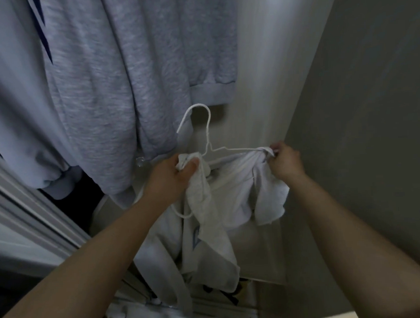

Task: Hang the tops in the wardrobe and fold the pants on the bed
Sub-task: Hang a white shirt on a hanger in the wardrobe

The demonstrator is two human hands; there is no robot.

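The left hand (pixel 178 175) grips a bunched part of a white top (pixel 230 194), and the right hand (pixel 283 158) pinches its other shoulder at the end of a white wire hanger (pixel 210 134). The top hangs between both hands, just below the grey sweaters (pixel 117 90) in the wardrobe.

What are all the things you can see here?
hanger: one, white wire, middle, hook up, not on a rail
white top: one, draped on the hanger, hanging down
grey sweatshirts: two or so, already hanging, upper left
pale blue garment: one, far left, hanging
wardrobe wall: one, cream, behind the hanger
grey wall: one, right side
clothes pile: white, bottom, count unclear
left hand: one, grips the top's left shoulder
right hand: one, pinches the top at the hanger's right end
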